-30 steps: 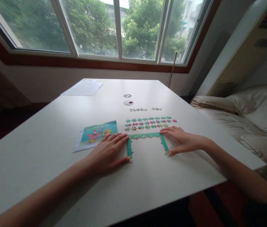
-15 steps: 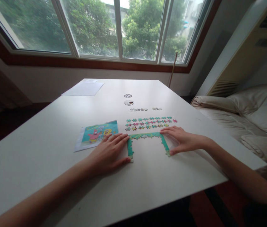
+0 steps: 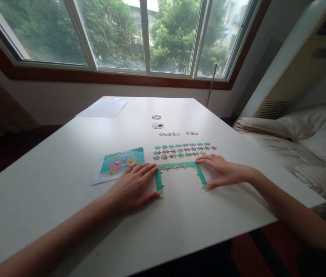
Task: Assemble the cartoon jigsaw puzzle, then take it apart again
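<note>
A joined strip of green jigsaw pieces (image 3: 177,165) lies on the white table, forming a top edge with two sides running toward me. My left hand (image 3: 136,184) rests open along the left side, fingertips at the upper corner and thumb by the lower end. Along the right side, my right hand (image 3: 223,171) is open too, its fingers at the upper corner and its thumb touching the pale lower end. Beyond the frame, loose jigsaw pieces (image 3: 181,151) lie in rows. Partly behind my left hand is a cartoon picture sheet (image 3: 116,165).
Farther back on the table (image 3: 64,161) are pale puzzle pieces (image 3: 169,134) in a short row and two round discs (image 3: 157,125). A white paper (image 3: 102,109) lies at the far left corner. A cream sofa (image 3: 310,130) stands to the right, and a window spans the back.
</note>
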A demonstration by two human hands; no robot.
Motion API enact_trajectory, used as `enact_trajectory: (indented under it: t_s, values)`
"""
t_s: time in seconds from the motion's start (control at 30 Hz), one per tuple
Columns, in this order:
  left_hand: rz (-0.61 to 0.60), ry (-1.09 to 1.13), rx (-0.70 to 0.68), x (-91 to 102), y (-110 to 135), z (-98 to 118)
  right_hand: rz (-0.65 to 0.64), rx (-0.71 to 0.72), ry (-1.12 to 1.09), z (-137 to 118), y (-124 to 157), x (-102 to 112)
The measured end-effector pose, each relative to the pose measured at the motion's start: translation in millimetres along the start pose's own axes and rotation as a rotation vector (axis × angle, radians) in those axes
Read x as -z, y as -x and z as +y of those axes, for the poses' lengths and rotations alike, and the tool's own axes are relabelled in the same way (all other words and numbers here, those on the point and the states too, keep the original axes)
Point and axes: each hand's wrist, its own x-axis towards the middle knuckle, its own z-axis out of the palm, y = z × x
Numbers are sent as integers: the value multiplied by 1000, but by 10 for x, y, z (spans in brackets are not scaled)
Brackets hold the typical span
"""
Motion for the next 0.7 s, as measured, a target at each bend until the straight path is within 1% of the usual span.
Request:
enact_trajectory:
  t_s: [0.13, 0.4, 0.57, 0.7]
  values:
    - [10, -3, 1, -23, 9, -8, -6, 1, 3, -3, -5, 7]
    - [40, 3, 2, -32, 14, 1, -1, 30, -6, 77, -10, -26]
    - [24, -3, 4, -27, 16, -1, 5, 28, -31, 64, -1, -35]
    - [19, 4, 11, -30, 23, -9, 39, 84, -65, 91, -7, 16]
